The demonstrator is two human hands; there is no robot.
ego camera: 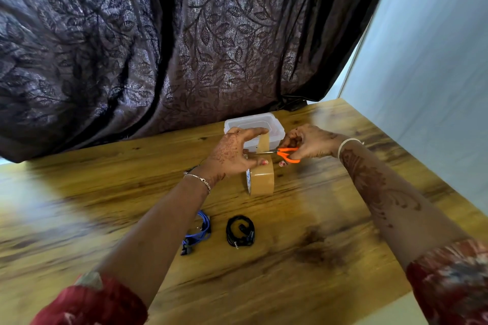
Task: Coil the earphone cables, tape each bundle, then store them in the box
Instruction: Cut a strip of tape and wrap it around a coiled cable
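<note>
The strip (263, 142) was pinched taut by the left hand (232, 157); scissors (287, 153), gripped by the right hand (310, 142), were held at its 3 o'clock (likely limp, sticky: ends only).

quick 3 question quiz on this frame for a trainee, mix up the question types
1. True or false: the right hand holds the orange scissors.
2. What does the left hand lift from the tape roll? A) a strip of tape B) a pen C) a sheet of paper
3. Fill in: on the table, the blue earphone coil lies to the ___ of the black earphone coil.
Key: 1 true; 2 A; 3 left
</note>
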